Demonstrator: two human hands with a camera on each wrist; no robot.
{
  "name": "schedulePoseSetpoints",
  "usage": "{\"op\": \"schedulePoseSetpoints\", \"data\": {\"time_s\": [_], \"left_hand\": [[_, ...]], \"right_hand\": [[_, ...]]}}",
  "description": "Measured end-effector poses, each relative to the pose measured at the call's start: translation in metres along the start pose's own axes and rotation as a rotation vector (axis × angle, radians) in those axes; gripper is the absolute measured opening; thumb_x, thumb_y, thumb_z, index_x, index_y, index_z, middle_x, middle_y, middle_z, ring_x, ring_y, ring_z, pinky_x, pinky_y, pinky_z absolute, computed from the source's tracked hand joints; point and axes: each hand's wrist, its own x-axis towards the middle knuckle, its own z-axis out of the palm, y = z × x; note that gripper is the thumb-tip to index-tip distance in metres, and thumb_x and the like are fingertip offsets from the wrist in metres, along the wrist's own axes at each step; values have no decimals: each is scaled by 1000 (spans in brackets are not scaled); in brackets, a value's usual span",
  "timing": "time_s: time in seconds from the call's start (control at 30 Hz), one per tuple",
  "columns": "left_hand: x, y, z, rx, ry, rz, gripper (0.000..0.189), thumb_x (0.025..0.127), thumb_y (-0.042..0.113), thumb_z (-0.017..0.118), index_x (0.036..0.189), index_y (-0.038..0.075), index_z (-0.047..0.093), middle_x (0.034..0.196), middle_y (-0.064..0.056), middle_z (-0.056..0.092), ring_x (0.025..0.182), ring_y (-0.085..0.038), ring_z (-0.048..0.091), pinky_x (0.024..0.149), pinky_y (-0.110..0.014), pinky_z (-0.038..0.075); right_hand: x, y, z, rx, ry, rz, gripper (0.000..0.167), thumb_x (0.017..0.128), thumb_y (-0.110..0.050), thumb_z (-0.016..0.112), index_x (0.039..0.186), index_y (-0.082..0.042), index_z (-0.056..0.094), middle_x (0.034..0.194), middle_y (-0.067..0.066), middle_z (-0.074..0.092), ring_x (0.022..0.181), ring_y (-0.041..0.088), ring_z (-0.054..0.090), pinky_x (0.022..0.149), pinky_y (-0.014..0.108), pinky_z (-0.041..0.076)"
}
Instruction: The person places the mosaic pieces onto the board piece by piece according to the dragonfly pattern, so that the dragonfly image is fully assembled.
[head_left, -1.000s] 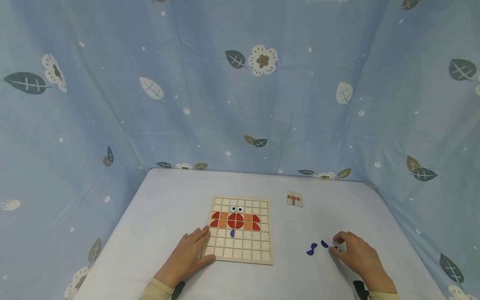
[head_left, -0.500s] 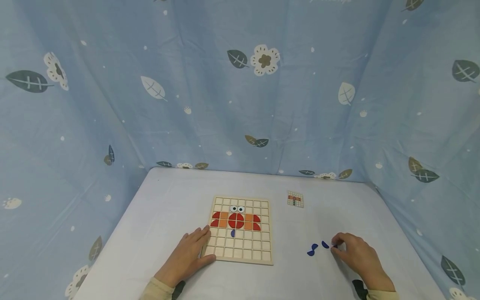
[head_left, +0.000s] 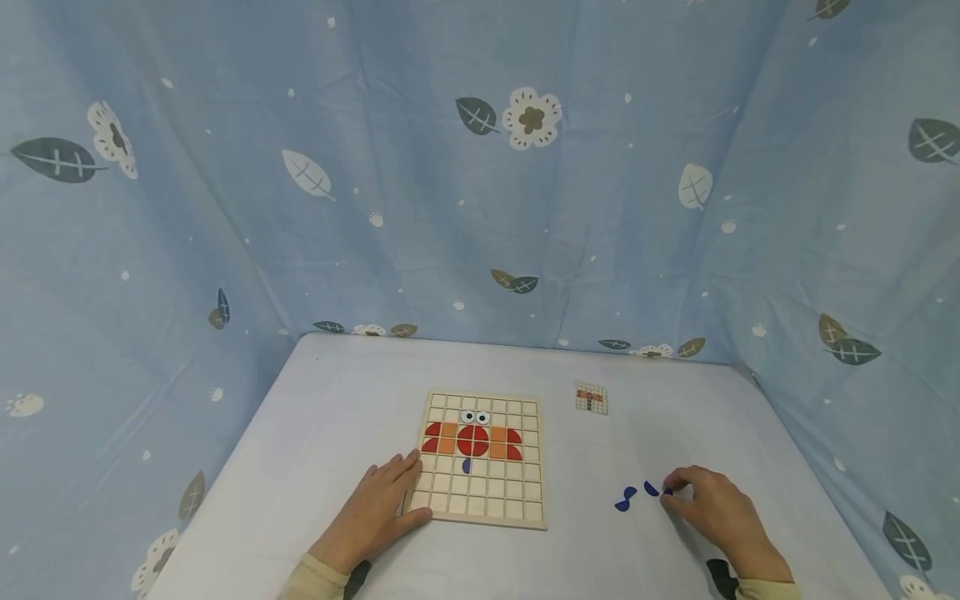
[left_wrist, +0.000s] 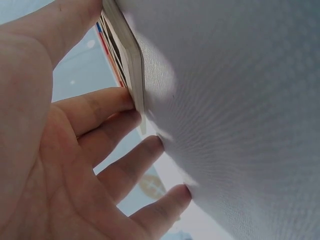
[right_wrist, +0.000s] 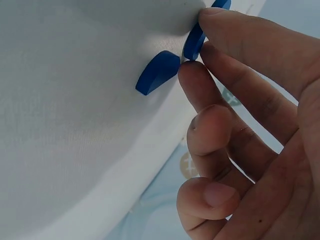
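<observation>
My left hand [head_left: 377, 507] rests at the near left corner of a wooden grid board [head_left: 495, 507], relaxed fingers along its side and thumb at the front edge. On the board, red and orange pieces form a figure with two eye tiles [head_left: 476, 417] and one blue half-circle [head_left: 467, 465] beneath. Out to the right, my right hand [head_left: 716, 510] pinches a blue half-circle piece [right_wrist: 194, 44] between thumb and fingertips, low over the table. Another blue half-circle [right_wrist: 159, 72] lies just beside those fingertips in the right wrist view.
Two more blue half-circles, one at the back [head_left: 630, 492] and one in front [head_left: 622, 505], lie left of my right hand. A small pattern card [head_left: 592, 398] sits behind them on the white table [head_left: 352, 375]. Blue patterned cloth [head_left: 420, 208] hangs behind and at both sides.
My right thumb and fingertips have come together on a blue half-circle, which now shows between them. My left hand and the board stay as they were.
</observation>
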Motion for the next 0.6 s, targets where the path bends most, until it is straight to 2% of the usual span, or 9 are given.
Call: {"op": "schedulePoseSetpoints", "data": {"time_s": [0.2, 0.4, 0.5, 0.6], "left_hand": [[0, 0, 1, 2, 1, -7, 80, 89, 52, 73, 146, 1, 53, 155, -11, 46, 142, -36, 41, 114, -61, 34], [-1, 1, -1, 3, 3, -7, 80, 89, 53, 73, 146, 1, 53, 155, -11, 46, 142, -36, 41, 114, -61, 34], [-1, 2, -2, 0, 4, -3, 79, 89, 51, 73, 146, 0, 53, 155, -12, 47, 142, -36, 42, 114, -61, 34], [-2, 2, -3, -11, 6, 3, 79, 89, 50, 74, 146, 0, 53, 154, -12, 47, 142, -36, 42, 113, -62, 34]], "right_hand": [[2, -3, -3, 1, -11, -16, 17, 78, -18, 86, 90, -13, 76, 90, 1, 72, 88, 28, 68, 73, 50, 58], [1, -5, -7, -10, 54, -61, 18, 78, -19, 87, 92, -14, 76, 95, 4, 73, 88, 28, 68, 71, 50, 58], [2, -8, -8, 5, 86, -79, 18, 79, -21, 87, 93, -15, 77, 96, 4, 72, 79, 22, 65, 63, 43, 56], [3, -14, -7, 22, 121, -123, 19, 80, -23, 86, 96, -17, 77, 95, 0, 71, 71, 15, 56, 54, 34, 47]]}}
